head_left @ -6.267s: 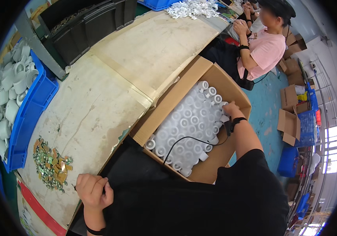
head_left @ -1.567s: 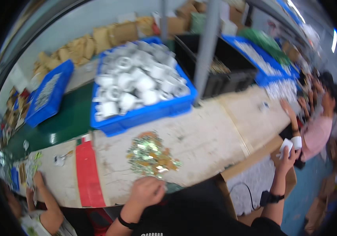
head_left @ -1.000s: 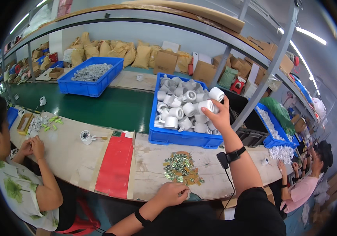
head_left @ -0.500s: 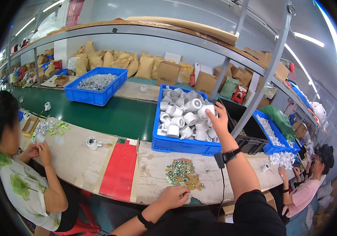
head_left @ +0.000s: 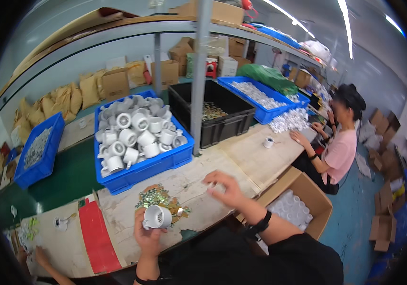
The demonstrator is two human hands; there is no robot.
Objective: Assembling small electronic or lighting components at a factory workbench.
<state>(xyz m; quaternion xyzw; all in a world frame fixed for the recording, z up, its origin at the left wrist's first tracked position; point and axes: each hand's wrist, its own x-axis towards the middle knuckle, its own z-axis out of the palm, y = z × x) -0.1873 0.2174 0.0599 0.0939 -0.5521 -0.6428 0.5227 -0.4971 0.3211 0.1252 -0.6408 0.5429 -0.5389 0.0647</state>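
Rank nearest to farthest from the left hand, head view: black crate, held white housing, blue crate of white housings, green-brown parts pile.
1. Held white housing: in the left hand
2. Green-brown parts pile: just beyond
3. Blue crate of white housings: past the pile
4. Black crate: farther, right

The right hand point(head_left: 227, 189) is blurred, so whether its fingertips pinch anything cannot be told. The cup point(head_left: 158, 216) hides some of the left hand's fingers point(head_left: 139, 225) and part of the pile point(head_left: 153, 194), whose pieces are too small to tell apart. The right forearm point(head_left: 274, 228) covers the box's near left part. A post point(head_left: 200, 80) crosses the black bin point(head_left: 229, 127); its contents are unclear. At near left, the edge cuts off a co-worker's arm point(head_left: 54, 271).
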